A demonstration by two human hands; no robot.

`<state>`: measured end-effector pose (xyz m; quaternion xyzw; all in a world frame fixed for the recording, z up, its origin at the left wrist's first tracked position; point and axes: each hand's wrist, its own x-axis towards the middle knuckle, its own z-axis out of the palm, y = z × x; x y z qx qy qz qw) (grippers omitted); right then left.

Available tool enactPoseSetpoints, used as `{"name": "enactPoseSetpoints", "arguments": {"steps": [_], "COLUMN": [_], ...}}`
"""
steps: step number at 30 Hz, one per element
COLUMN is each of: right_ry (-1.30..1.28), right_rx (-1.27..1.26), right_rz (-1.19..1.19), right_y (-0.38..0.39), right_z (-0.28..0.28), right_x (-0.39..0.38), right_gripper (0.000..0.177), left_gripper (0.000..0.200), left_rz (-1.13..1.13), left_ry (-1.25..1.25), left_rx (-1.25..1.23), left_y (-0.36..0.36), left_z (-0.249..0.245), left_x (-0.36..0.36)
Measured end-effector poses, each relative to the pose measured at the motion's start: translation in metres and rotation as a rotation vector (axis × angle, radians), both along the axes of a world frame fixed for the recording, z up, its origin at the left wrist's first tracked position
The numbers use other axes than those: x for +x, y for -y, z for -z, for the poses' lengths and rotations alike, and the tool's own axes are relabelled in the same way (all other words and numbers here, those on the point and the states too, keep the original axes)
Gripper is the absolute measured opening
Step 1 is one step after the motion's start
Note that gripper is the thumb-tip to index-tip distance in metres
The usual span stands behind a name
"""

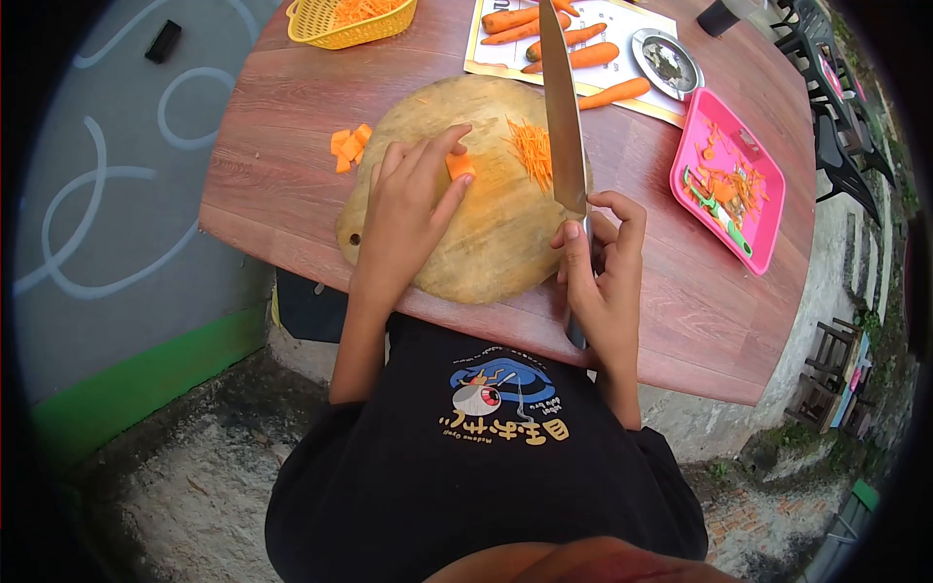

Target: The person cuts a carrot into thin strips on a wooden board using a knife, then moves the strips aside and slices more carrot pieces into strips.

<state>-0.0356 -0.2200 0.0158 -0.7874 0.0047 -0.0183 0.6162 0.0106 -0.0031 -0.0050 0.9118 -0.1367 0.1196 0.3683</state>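
Observation:
On the round wooden cutting board (476, 253), my left hand (413, 194) has its fingers around a short orange carrot piece (460, 166). My right hand (604, 267) grips the handle of a large knife (564, 117), whose blade points away from me over the board's right side. Thin carrot shreds (531, 154) lie in a small pile between the carrot piece and the blade. Several carrot chunks (348, 148) sit on the table just left of the board.
A yellow basket (355, 36) of shreds stands at the back left of the wooden table (700, 330). Whole carrots (583, 55) lie on a paper sheet beside a metal ashtray (667, 64). At right, a pink tray (762, 248) holds scraps and a green-handled peeler (717, 209).

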Motion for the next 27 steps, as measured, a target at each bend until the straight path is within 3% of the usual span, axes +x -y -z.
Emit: {"name": "enactPoseSetpoints", "arguments": {"steps": [6, 16, 27], "right_ry": [-0.031, 0.130, -0.042], "right_rx": [-0.233, -0.418, -0.671], "right_rz": [-0.196, -0.334, -0.443], "right_y": [-0.016, -0.031, -0.039], "right_z": [-0.027, -0.010, -0.028], "right_x": [0.002, 0.010, 0.010], "right_gripper": [0.038, 0.034, 0.041], "left_gripper": [0.052, 0.056, 0.054], "left_rz": [-0.127, -0.235, -0.293], "left_ry": [-0.006, -0.040, -0.092], "left_rx": [-0.003, -0.099, -0.148], "left_y": [0.010, 0.015, 0.023], "left_z": [0.009, 0.013, 0.015], "left_x": [0.003, 0.006, 0.006]}}
